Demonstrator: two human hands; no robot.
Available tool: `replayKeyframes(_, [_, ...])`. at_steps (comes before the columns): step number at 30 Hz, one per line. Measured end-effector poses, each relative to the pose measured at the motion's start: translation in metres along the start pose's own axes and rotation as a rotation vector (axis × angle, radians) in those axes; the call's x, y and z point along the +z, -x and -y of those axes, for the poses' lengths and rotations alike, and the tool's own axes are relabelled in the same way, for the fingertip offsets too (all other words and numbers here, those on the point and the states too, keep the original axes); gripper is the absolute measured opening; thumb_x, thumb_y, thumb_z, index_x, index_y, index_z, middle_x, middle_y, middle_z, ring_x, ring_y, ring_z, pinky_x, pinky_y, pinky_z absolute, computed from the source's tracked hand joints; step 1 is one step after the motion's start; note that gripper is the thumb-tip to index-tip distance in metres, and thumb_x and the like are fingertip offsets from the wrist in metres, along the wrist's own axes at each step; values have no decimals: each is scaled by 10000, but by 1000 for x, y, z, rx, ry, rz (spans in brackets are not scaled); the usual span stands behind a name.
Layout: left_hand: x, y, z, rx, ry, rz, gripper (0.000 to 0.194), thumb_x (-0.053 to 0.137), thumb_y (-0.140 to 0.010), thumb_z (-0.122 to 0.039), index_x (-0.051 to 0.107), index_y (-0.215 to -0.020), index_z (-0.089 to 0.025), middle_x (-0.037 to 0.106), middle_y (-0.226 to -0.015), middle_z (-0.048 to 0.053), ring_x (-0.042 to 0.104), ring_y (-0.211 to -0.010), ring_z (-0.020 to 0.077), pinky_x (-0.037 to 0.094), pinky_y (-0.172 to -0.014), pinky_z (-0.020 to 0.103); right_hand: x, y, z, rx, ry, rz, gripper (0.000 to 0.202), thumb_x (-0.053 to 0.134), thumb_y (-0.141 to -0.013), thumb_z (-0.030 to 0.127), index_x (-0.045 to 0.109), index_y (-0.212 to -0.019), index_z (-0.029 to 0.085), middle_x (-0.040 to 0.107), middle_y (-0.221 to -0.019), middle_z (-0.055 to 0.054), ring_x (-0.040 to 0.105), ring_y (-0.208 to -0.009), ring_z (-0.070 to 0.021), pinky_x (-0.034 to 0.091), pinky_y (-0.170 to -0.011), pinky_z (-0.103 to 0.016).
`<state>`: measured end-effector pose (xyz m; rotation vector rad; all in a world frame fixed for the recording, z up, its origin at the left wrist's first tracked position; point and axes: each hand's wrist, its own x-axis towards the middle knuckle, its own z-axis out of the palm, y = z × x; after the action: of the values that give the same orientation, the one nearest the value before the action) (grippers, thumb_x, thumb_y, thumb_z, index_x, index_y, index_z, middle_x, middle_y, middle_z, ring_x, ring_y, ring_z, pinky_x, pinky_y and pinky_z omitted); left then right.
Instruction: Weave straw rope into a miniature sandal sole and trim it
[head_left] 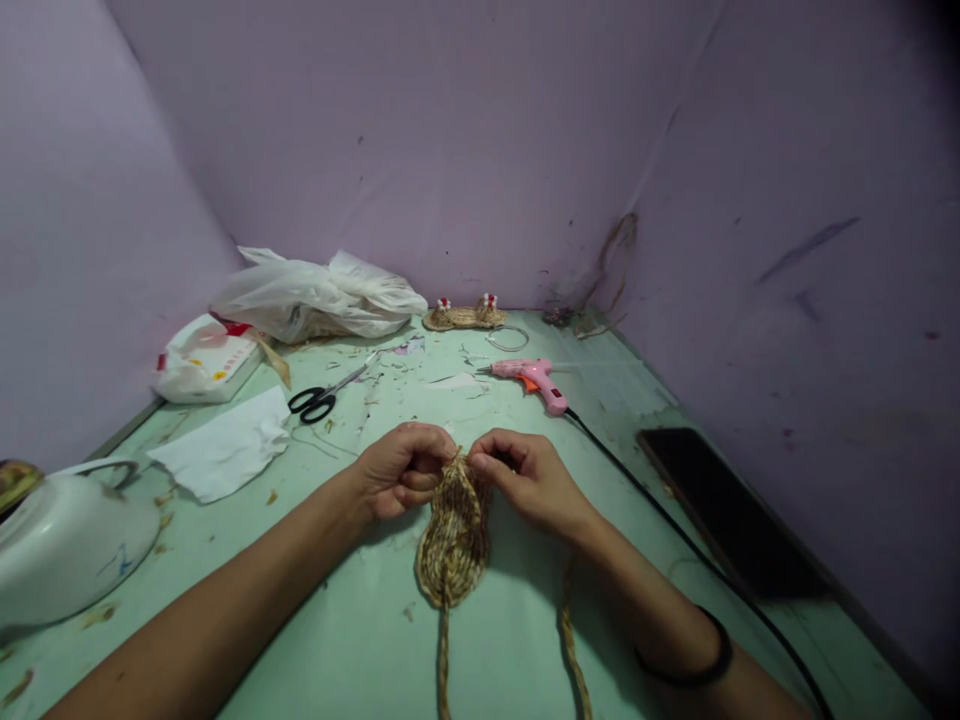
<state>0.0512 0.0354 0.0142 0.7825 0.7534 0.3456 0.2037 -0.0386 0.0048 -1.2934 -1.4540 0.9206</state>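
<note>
Your left hand [409,470] and right hand [529,480] meet over a green table [352,650], fingertips pinching the far end of a woven piece [452,545]; your fingers cover that tip, so exactly which strands you grip is hard to tell. The straw-coloured piece, ribbed in close rows and rounded at its near end, lies between your wrists, a twisted cord [444,650] running from it toward you. A second length of rope [571,650] trails below your right wrist, near the dark band [726,650] on your forearm. Beyond your hands lie a pink plastic glue gun [540,378] and black-handled scissors [315,403], with crumpled white paper [225,445] to the left. By the lilac wall, a filmy plastic bag [322,295] slumps near a small woven item [466,318] topped with red and white trim.
</note>
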Motion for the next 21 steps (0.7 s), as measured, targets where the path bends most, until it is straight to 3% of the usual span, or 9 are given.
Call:
replayKeyframes(6, [-1,0,-2,-20,7,47,109,567,-521,-113,473,-470,-134,213,-333,-114,88,-282,-9,131,-216,84,-3,-4,-1,43,-201,-218,181,527,-737,288,506,-602,169,458,-507,49,438,-474,-90,374,-497,-220])
replayKeyframes(13, [-4,1,-3,-33,4,70,107,569,-524,-114,481,-466,-131,200,-352,-113,90,-288,-7,145,-216,85,-9,-6,-3,130,-154,-403,144,554,-722,291,575,-710,149,551,-617,21,442,-444,-74,369,-450,-213])
replayKeyframes(15, [-4,1,-3,-37,2,77,108,571,-526,-118,481,-467,-131,199,-355,-113,88,-289,-8,143,-216,83,-10,-5,-1,184,-162,-300,144,589,-694,277,607,-734,140,557,-622,16,431,-453,-73,367,-448,-212])
replayKeyframes(19, [-5,1,-3,-40,-10,82,98,574,-516,-121,488,-471,-130,186,-358,-117,83,-288,-11,147,-217,79,-6,-2,4,219,-208,128,206,645,-645,235,660,-814,119,589,-643,-3,460,-512,-88,384,-499,-226])
replayKeyframes(21, [-5,0,-3,-43,-16,77,95,577,-515,-125,493,-471,-128,188,-355,-117,88,-287,-11,147,-218,77,-2,0,5,203,-215,183,164,639,-650,233,664,-756,110,583,-616,-4,465,-523,-91,381,-523,-235])
